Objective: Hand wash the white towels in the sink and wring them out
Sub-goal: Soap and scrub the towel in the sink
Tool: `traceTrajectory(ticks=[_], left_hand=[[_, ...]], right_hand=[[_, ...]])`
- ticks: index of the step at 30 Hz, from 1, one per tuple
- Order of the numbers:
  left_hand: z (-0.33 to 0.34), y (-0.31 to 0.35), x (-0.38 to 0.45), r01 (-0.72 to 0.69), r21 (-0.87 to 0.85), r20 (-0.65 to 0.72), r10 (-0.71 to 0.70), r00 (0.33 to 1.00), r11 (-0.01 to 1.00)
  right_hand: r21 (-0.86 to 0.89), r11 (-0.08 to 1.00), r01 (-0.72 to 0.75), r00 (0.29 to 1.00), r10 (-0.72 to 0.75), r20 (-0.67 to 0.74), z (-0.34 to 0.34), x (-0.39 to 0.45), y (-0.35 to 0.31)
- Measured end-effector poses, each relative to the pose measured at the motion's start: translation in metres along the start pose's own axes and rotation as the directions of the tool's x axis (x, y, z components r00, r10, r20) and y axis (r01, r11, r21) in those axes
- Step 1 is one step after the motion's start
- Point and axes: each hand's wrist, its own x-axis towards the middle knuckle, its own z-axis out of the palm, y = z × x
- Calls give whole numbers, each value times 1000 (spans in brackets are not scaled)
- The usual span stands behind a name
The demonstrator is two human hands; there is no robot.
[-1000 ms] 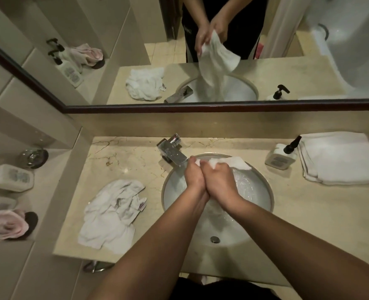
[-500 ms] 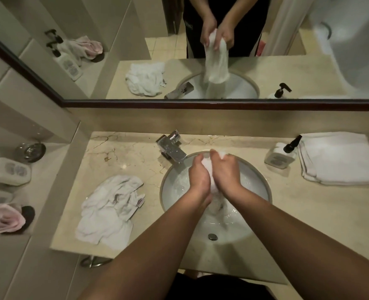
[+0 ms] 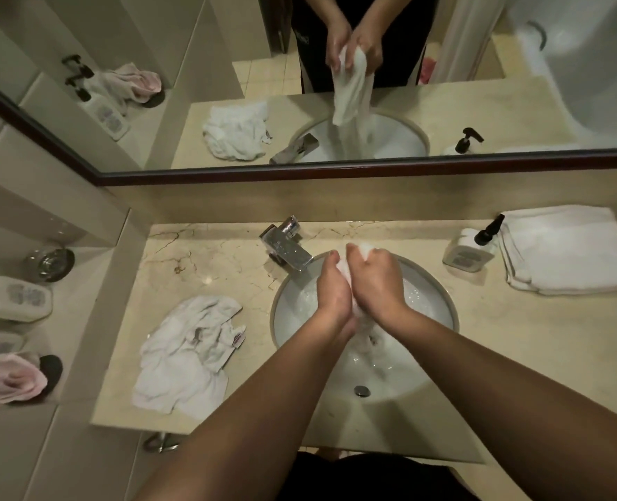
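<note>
Above the round white sink (image 3: 441, 301), my left hand (image 3: 332, 291) and my right hand (image 3: 377, 280) grip one wet white towel (image 3: 363, 249) between them. Only its top and a wet tail hanging into the basin show; the mirror shows the towel dangling from both hands. A crumpled white towel (image 3: 184, 352) lies on the marble counter (image 3: 517, 356) left of the sink. Folded white towels (image 3: 567, 249) are stacked at the back right.
A chrome faucet (image 3: 287, 247) stands at the sink's back left, close to my left hand. A soap pump bottle (image 3: 470, 247) sits beside the folded stack. On a lower ledge at left are a bottle (image 3: 14, 298), a metal dish (image 3: 48, 262) and a pink cloth (image 3: 8, 377).
Both hands have bunched the towel tighter and shifted slightly right over the basin. The loose corner that stuck out past my right hand is now gathered in.
</note>
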Motion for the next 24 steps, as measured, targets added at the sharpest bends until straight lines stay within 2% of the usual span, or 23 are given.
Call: traceTrajectory(ticks=[2, 5, 8, 10, 13, 16, 18, 21, 24], left_hand=[[-1, -2, -7, -5, -6, -7, 5, 1000, 1000], [-5, 8, 1, -32, -13, -60, 31, 998, 999], [-5, 11, -1, 5, 20, -60, -4, 998, 1000], [-4, 6, -4, 50, 22, -5, -50, 999, 998], [-8, 3, -1, 53, 14, 6, -53, 999, 999], [-12, 10, 5, 32, 18, -39, -31, 999, 999], [-9, 7, 8, 40, 46, -20, -39, 999, 998], [-9, 2, 6, 64, 73, 35, -66, 997, 995], [-17, 6, 14, 73, 69, -7, -73, 997, 995]], right_hand=[[6, 1000, -19, 999, 19, -30, -5, 9, -1], [-5, 1000, 12, 1000, -11, 26, 7, -7, -3], [-67, 997, 36, 998, -33, 52, 12, -13, -1], [-77, 997, -25, 1000, 27, 16, 3, 5, 4], [26, 994, -107, 994, 107, 26, 2, 5, 6], [3, 1000, -23, 996, 22, 83, 16, -19, 8], [-51, 998, -35, 998, 37, 40, 13, -15, 9], [12, 991, -130, 991, 130, -34, -2, 4, 11], [-25, 999, -34, 999, 35, 31, 8, -18, 8]])
